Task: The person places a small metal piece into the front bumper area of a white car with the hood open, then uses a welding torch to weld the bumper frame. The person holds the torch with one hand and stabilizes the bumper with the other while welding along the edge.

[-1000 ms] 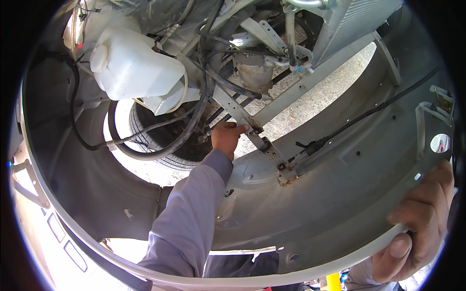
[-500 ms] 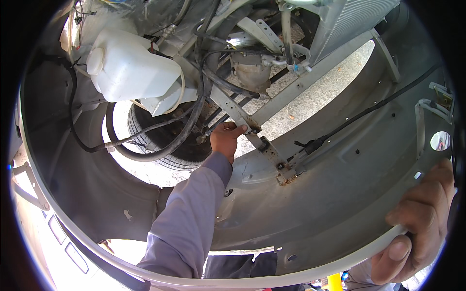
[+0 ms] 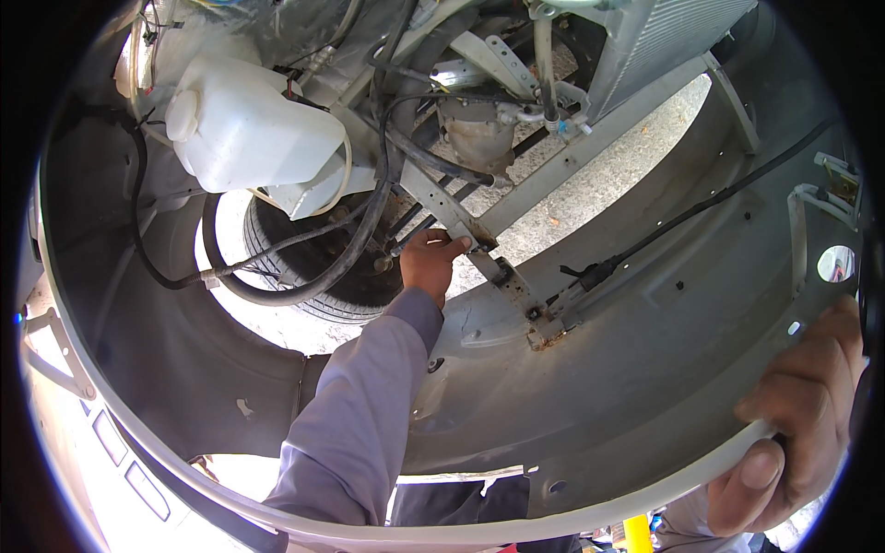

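My left hand (image 3: 428, 265) reaches down into the front of a vehicle, its sleeve a pale lavender. Its thumb and fingers close around the edge of a narrow grey metal bracket (image 3: 442, 202), near a rusty joint where a crossbar meets it. What lies under the curled fingers is hidden. At the lower right, my right hand (image 3: 800, 419) grips the pale rim (image 3: 636, 493) of a large curved grey bumper (image 3: 636, 369), with the thumb bent against the edge. Beyond my left hand, the bracket's lower end meets the bumper's inner face at a rusty spot.
A white plastic reservoir (image 3: 253, 124) stands at the upper left, with a thick black hose (image 3: 346, 263) looping below it. Behind that is a tyre (image 3: 318, 295). A finned radiator (image 3: 668, 60) sits at the upper right. A black cable (image 3: 710, 198) crosses the bumper's inside.
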Motion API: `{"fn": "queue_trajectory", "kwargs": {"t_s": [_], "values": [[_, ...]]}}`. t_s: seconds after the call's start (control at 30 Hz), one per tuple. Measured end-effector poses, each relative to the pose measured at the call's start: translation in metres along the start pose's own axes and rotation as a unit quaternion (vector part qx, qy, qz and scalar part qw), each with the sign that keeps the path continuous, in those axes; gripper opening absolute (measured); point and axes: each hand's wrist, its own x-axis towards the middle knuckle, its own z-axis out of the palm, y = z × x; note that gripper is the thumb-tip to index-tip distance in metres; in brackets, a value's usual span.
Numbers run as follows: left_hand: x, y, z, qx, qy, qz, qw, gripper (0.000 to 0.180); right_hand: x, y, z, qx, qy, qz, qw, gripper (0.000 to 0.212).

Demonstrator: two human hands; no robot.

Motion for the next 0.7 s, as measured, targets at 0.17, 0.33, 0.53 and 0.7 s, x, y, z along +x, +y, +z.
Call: {"fn": "queue_trajectory", "kwargs": {"t_s": [0.17, 0.33, 0.53, 0.7], "values": [[0.0004, 0.0020, 0.0003, -0.005, -0.007, -0.006, 1.000, 0.050, 0.0018, -0.0007, -0.0018, -0.006, -0.007, -0.002, 1.000, 0.041], [0.0009, 0.0015, 0.0014, -0.010, -0.005, -0.006, 1.000, 0.048, 0.0025, 0.0008, -0.0016, -0.011, -0.005, -0.011, 1.000, 0.041], [0.0055, -0.0039, 0.0014, 0.036, 0.019, 0.022, 0.999, 0.040, 0.0023, 0.0011, -0.0004, -0.015, -0.003, -0.012, 1.000, 0.041], [0.0004, -0.0025, 0.0033, 0.138, 0.081, 0.073, 0.984, 0.044, 0.0017, -0.0005, 0.0006, -0.015, 0.007, -0.004, 1.000, 0.042]]}}
